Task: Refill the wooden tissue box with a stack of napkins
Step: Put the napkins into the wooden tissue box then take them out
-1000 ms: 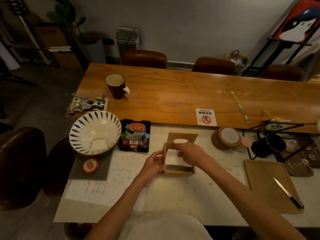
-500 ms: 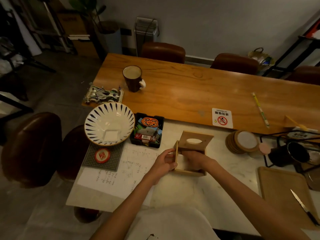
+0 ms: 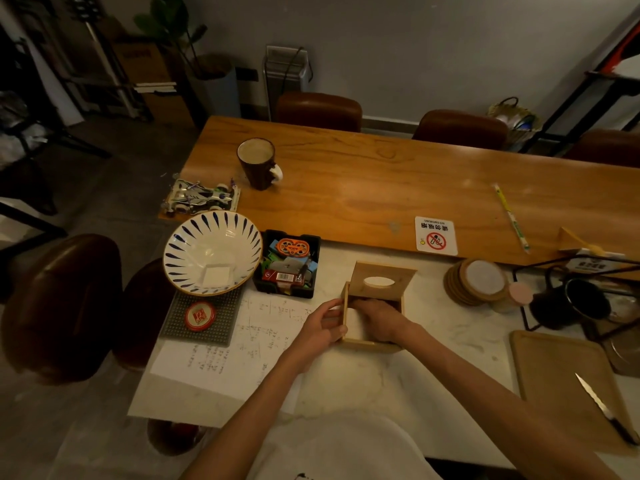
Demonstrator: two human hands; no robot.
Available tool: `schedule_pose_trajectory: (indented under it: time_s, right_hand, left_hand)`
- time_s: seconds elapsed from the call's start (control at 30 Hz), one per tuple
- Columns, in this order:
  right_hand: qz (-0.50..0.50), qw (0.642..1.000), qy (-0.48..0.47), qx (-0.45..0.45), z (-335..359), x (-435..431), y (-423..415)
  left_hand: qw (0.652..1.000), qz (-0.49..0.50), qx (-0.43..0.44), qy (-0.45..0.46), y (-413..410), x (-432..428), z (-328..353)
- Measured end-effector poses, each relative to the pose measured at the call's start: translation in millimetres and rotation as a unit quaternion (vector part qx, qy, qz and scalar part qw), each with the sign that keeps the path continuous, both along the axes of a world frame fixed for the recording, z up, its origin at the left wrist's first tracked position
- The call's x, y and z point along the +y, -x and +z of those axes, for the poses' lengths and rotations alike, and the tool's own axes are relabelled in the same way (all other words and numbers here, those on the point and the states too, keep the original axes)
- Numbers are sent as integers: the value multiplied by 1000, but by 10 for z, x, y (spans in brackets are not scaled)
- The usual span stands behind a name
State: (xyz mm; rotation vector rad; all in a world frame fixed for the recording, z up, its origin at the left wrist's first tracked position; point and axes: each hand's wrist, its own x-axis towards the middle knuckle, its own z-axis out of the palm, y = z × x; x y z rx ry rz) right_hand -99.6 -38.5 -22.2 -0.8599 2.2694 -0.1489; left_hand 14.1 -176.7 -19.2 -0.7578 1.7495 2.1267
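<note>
The wooden tissue box stands open on the white marble counter, its lid with an oval slot tipped up behind it. White napkins lie inside the box. My right hand is down in the box, palm pressed on the napkins. My left hand grips the box's left wall from outside, thumb on the rim. How deep the napkin stack goes is hidden by my right hand.
A blue-striped bowl with one folded napkin, a black tray of small items and a written sheet lie to the left. A coaster stack, black mugs on a rack and a wooden board with a knife sit right.
My right hand went from the box's top rim down into the box onto the napkins. My left hand kept its hold on the left wall. The view shifted.
</note>
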Motion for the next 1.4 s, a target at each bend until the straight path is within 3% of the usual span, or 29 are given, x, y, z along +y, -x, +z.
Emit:
schedule_pose_trajectory:
  time_s: [0.33, 0.8, 1.03, 1.4]
  right_hand:
    - [-45, 998, -36, -10, -120, -39, -10]
    - [-21, 995, -101, -2, -161, -97, 42]
    - [0, 995, -96, 24, -175, -53, 37]
    - [-47, 999, -20, 14, -169, 13, -15]
  left_hand:
    - [1000, -5, -4, 1, 0, 4, -24]
    - [1000, -8, 4, 7, -6, 1, -65]
    - [1000, -10, 4, 10, -13, -1, -80]
    - [1000, -16, 5, 2, -27, 4, -72]
